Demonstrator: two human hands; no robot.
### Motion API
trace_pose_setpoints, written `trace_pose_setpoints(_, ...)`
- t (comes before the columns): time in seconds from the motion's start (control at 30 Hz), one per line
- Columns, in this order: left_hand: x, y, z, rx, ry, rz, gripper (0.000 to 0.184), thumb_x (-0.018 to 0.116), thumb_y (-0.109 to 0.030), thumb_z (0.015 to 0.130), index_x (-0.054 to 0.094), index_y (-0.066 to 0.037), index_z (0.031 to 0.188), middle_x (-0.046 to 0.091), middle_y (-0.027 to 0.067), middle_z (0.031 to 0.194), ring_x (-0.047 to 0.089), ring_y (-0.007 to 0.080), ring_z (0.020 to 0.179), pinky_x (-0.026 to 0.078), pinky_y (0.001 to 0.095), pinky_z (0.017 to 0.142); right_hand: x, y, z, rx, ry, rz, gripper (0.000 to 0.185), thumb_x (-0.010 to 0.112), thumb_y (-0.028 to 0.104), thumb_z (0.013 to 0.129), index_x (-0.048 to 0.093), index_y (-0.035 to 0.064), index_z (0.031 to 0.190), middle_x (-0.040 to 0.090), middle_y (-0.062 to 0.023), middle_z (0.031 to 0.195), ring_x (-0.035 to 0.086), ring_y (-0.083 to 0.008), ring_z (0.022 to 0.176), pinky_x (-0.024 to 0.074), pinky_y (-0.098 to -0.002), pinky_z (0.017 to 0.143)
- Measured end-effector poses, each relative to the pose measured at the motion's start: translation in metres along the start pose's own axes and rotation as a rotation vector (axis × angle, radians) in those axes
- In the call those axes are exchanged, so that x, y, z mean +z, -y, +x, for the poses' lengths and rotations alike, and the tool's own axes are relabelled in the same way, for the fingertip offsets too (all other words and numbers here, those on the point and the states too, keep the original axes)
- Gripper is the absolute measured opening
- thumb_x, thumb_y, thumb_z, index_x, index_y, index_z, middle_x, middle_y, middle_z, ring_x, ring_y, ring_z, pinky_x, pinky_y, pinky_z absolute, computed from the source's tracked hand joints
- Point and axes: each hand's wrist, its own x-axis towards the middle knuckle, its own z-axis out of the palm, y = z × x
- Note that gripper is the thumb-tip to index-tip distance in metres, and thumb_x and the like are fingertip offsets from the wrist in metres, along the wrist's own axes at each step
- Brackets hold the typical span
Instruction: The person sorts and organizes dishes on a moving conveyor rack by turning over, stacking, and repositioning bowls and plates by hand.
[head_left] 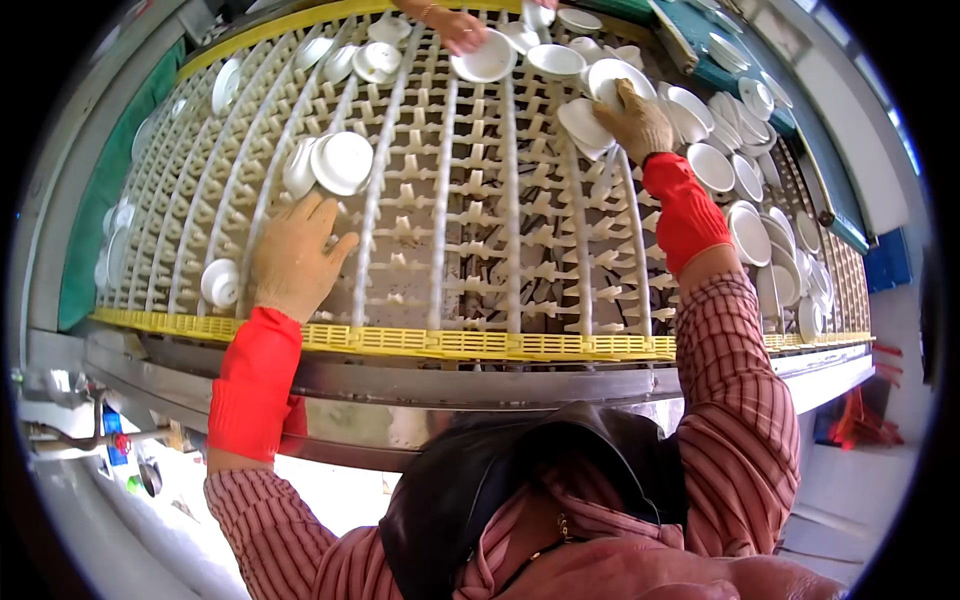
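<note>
My left hand (300,255), in a tan glove with a long red cuff, is over the pegged conveyor (410,230). Its fingers are stretched out just below two white bowls (342,163) that lean together, and I see nothing held in it. A small white bowl (220,283) lies to its left. My right hand (640,122), gloved the same way, reaches to the far right part of the conveyor. Its fingers grip the edge of a white bowl (618,78), and its thumb lies by a white dish (583,122). The undersides of both are hidden.
Across the conveyor, another person's hand (462,32) touches a white bowl (485,58). Many white dishes crowd the right side (750,235). A green belt (740,75) with more dishes runs along the upper right. A yellow edge strip (480,344) borders my side.
</note>
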Motion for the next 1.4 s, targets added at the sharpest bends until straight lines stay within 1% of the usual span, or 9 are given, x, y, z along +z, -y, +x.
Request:
trace_pose_setpoints(0.33, -0.002, -0.023, 0.004, -0.102, 0.119, 0.061, 0.041, 0.077, -0.030, 0.101, 0.073, 0.001, 0.127, 0.074, 0.0230, 0.129, 0.070, 0.0463, 0.117, 0.057, 0.0491, 0.097, 0.006, 0.011, 0.049, 0.173, 0.052, -0.121, 0.119, 0.083, 0.077, 0.078, 0.050, -0.0028, 0.160, 0.070, -0.0237, 0.149, 0.070, -0.0349, 0.136, 0.0549, -0.0428, 0.116)
trace_pose_setpoints(0.53, -0.006, -0.029, 0.005, -0.083, 0.092, 0.017, 0.042, 0.077, -0.030, 0.101, 0.073, 0.002, 0.128, 0.074, 0.0238, 0.132, 0.070, 0.0463, 0.119, 0.058, 0.0496, 0.096, 0.007, 0.025, 0.054, 0.178, 0.136, -0.365, 0.085, 0.074, 0.058, 0.096, 0.054, 0.0047, 0.159, 0.075, -0.0169, 0.140, 0.076, -0.0316, 0.124, 0.0588, -0.0425, 0.108)
trace_pose_setpoints(0.67, -0.012, -0.039, 0.010, -0.072, 0.034, -0.038, 0.042, 0.079, -0.028, 0.098, 0.071, 0.002, 0.127, 0.074, 0.0219, 0.126, 0.070, 0.0452, 0.112, 0.058, 0.0501, 0.093, -0.034, 0.024, 0.034, -0.109, 0.065, -0.265, 0.061, 0.070, 0.044, 0.103, 0.063, 0.0095, 0.153, 0.080, -0.0133, 0.129, 0.079, -0.0322, 0.112, 0.0625, -0.0465, 0.100)
trace_pose_setpoints(0.83, -0.010, -0.082, 0.033, 0.119, -0.223, -0.073, 0.060, 0.088, -0.033, 0.088, 0.068, 0.002, 0.132, 0.072, 0.0232, 0.129, 0.069, 0.0433, 0.112, 0.056, 0.0499, 0.099, -0.072, 0.089, -0.030, -0.258, 0.445, -0.188, 0.042, 0.070, 0.040, 0.107, 0.074, 0.0169, 0.143, 0.085, -0.0109, 0.111, 0.082, -0.0280, 0.095, 0.0671, -0.0456, 0.087)
trace_pose_setpoints(0.97, -0.023, -0.125, 0.050, 0.260, -0.307, -0.062, 0.059, 0.091, -0.036, 0.080, 0.071, -0.001, 0.122, 0.073, 0.0195, 0.122, 0.069, 0.0397, 0.112, 0.056, 0.0475, 0.099, -0.072, 0.114, -0.077, -1.090, 0.064, 0.102, 0.060, 0.086, 0.032, 0.094, 0.070, 0.0164, 0.149, 0.084, -0.0089, 0.104, 0.082, -0.0266, 0.094, 0.0687, -0.0440, 0.088)
trace_pose_setpoints(1.0, -0.020, -0.122, 0.047, 0.261, -0.173, -0.092, 0.052, 0.091, -0.035, 0.080, 0.071, -0.002, 0.116, 0.073, 0.0177, 0.115, 0.069, 0.0385, 0.109, 0.056, 0.0474, 0.096, -0.081, 0.125, -0.073, -0.962, 0.279, 0.135, 0.067, 0.089, 0.026, 0.091, 0.066, 0.0165, 0.153, 0.083, -0.0119, 0.118, 0.080, -0.0300, 0.106, 0.0665, -0.0465, 0.098)
trace_pose_setpoints(1.07, -0.011, -0.111, 0.035, 0.224, 0.089, -0.148, 0.041, 0.089, -0.034, 0.081, 0.071, -0.004, 0.103, 0.072, 0.0139, 0.102, 0.069, 0.0359, 0.103, 0.056, 0.0471, 0.090, -0.063, 0.113, -0.054, -0.749, 0.150, 0.093, 0.080, 0.092, 0.031, 0.087, 0.059, 0.0148, 0.158, 0.077, -0.0167, 0.136, 0.075, -0.0344, 0.122, 0.0619, -0.0463, 0.108)
trace_pose_setpoints(1.13, -0.004, -0.098, 0.030, 0.252, -0.036, -0.072, 0.028, 0.084, -0.030, 0.088, 0.069, -0.006, 0.093, 0.068, 0.0125, 0.088, 0.069, 0.0361, 0.090, 0.055, 0.0499, 0.078, -0.043, 0.090, -0.028, -0.510, 0.153, 0.033, 0.093, 0.092, 0.039, 0.083, 0.052, 0.0099, 0.163, 0.071, -0.0210, 0.145, 0.068, -0.0380, 0.134, 0.0576, -0.0458, 0.113)
trace_pose_setpoints(1.4, -0.028, -0.072, 0.021, -0.317, -0.073, -0.375, 0.022, 0.071, -0.016, 0.099, 0.083, -0.006, 0.114, 0.077, 0.0201, 0.103, 0.074, 0.0348, 0.092, 0.056, 0.0447, 0.080, 0.001, 0.029, 0.013, -0.314, 0.216, -0.106, 0.085, 0.082, 0.047, 0.092, 0.049, 0.0126, 0.162, 0.075, -0.0217, 0.139, 0.073, -0.0422, 0.126, 0.0582, -0.0514, 0.107)
